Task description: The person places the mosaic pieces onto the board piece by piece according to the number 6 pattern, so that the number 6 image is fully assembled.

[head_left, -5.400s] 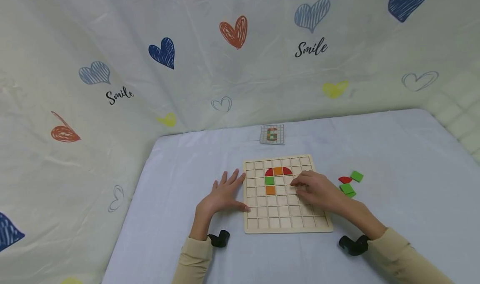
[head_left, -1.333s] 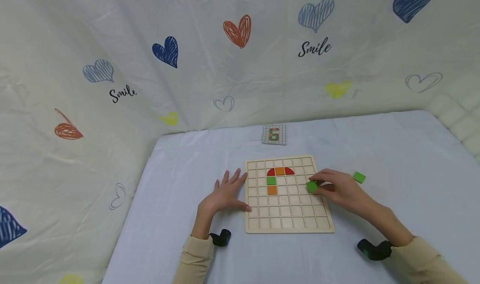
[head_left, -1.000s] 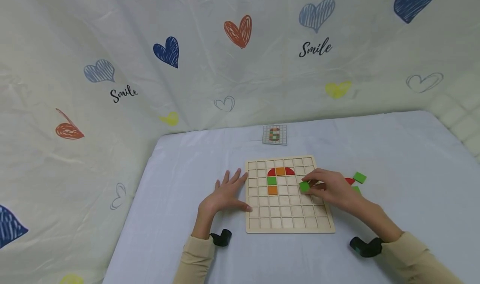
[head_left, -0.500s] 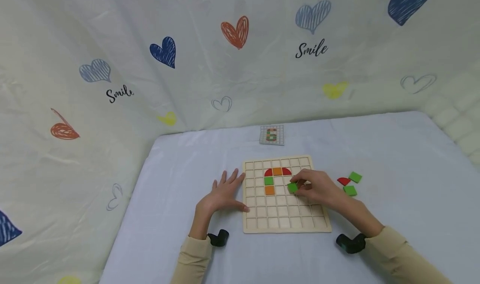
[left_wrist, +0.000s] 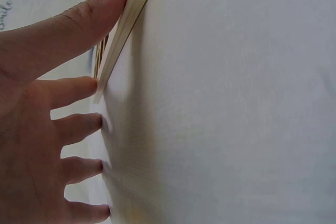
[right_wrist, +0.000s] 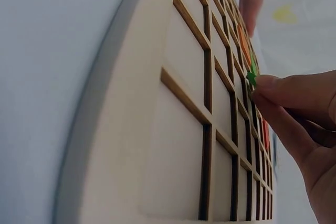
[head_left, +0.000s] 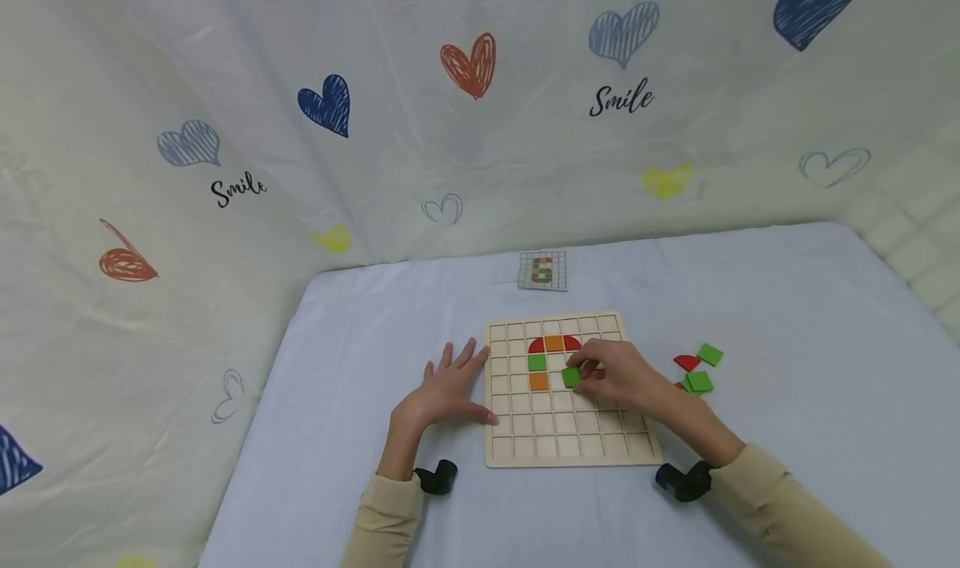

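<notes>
My right hand (head_left: 617, 375) pinches a green square tile (head_left: 572, 377) between thumb and fingers, over the wooden grid board (head_left: 573, 458). In the right wrist view the green tile (right_wrist: 251, 78) sits at the fingertips, close above the board's cells. On the board lie two red quarter-round tiles (head_left: 536, 346), an orange tile (head_left: 553, 343) between them, a green tile (head_left: 537, 362) and another orange tile (head_left: 538, 381) below. My left hand (head_left: 441, 391) is spread at the board's left edge; its thumb (left_wrist: 89, 17) and index finger touch the edge in the left wrist view.
Loose green tiles (head_left: 709, 354) and red tiles (head_left: 686, 362) lie right of the board, some overlapping. A small pattern card (head_left: 543, 271) rests behind the board on the white-covered table (head_left: 795, 343). A curtain printed with hearts hangs behind.
My right hand picked up a green tile from the loose ones and has carried it left over the board, to near the orange tile. The left hand keeps its place.
</notes>
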`<action>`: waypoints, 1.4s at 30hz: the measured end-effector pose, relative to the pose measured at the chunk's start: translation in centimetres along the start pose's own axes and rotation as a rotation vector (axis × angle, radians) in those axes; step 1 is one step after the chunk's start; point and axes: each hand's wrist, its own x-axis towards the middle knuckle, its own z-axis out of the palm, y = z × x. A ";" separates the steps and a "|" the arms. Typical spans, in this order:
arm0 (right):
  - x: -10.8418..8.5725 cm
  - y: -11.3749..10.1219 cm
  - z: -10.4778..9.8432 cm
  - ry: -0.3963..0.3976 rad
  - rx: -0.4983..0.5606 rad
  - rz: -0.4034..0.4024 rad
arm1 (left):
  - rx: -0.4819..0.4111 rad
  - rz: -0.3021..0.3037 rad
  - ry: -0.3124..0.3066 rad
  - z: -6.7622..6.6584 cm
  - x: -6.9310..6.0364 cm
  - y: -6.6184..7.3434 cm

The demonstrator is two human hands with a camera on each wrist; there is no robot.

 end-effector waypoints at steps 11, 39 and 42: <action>0.6 -0.3 0.6 0.018 -0.057 -0.040 | 0.005 0.000 -0.001 0.0 0.1 -0.1; 1.1 -0.9 1.6 -0.045 -0.080 0.051 | 0.021 0.002 0.001 0.0 0.1 -0.1; 1.1 -0.9 1.6 -0.049 -0.072 0.053 | 0.019 0.001 0.001 0.1 0.2 -0.2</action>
